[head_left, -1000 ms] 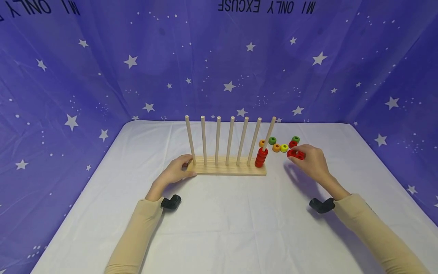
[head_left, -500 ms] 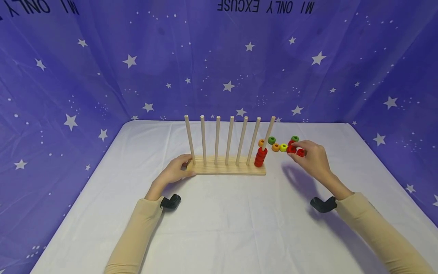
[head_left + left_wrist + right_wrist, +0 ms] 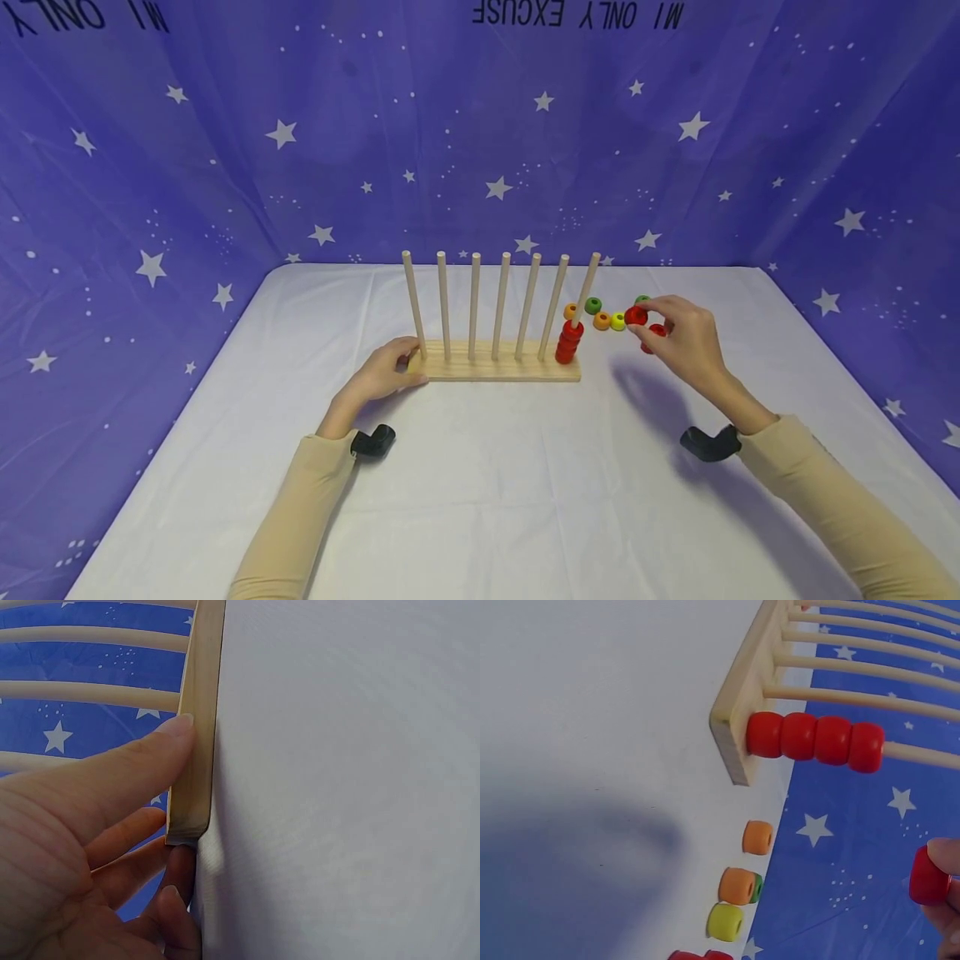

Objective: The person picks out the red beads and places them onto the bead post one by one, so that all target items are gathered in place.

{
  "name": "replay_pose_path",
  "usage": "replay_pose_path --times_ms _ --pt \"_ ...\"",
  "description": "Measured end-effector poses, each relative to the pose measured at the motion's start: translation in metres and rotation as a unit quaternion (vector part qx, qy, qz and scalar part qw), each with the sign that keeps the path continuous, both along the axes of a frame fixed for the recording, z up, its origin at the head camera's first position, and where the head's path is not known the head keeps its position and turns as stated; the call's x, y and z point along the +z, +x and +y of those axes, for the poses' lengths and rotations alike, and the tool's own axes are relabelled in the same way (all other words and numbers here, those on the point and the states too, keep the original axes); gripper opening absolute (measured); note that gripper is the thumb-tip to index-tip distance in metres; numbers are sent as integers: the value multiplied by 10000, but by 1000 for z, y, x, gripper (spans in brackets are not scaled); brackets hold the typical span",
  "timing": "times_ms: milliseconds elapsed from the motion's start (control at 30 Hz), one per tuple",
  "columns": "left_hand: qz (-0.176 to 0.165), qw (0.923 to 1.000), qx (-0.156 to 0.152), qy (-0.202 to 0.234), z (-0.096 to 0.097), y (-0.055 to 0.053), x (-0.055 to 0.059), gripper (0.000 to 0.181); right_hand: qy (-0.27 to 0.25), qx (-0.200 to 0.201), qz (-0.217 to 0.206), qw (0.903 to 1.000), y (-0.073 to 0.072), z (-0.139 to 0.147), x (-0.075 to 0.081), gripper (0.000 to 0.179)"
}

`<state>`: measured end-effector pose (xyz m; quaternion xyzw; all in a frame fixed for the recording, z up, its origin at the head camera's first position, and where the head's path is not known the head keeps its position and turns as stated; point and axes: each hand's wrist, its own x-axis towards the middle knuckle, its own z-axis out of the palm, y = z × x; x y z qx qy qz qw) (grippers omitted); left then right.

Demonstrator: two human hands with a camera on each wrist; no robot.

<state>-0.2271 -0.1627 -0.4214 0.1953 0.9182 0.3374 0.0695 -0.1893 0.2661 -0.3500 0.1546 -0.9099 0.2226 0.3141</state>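
In the head view, the right hand (image 3: 686,337) has risen since the earlier frames, when it was down among the loose beads; one red bead (image 3: 636,316) has come up with it, pinched between thumb and fingers. The left hand (image 3: 382,371) keeps its place, gripping the left end of the wooden peg rack (image 3: 491,372), which stands upright on the white-covered bench (image 3: 480,492). The stack of red beads (image 3: 569,342) sits unchanged at the foot of the rightmost peg. Loose on the bench beyond it lie two orange beads (image 3: 602,321), a yellow bead (image 3: 618,321), green beads (image 3: 593,305) and more red ones near the right hand, partly hidden by it.

In the left wrist view, the thumb presses on the rack base's long edge, and the other fingers curl in behind its end.

In the right wrist view, the pinched bead hangs clear of the bench, well apart from the rack, before the blue star-patterned backdrop (image 3: 870,885). The stack counts four beads, touching one another, all on the end peg.
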Motion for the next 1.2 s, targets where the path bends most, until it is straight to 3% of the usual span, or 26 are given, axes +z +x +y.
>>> replay_pose_path --times_ms 633,1200 --pt "-65 10000 2 50 -1 0 1 67 -239 333 547 9977 4 -15 22 31" --pt "-38 10000 5 29 -1 0 0 66 -457 723 1126 9900 2 -29 43 33"
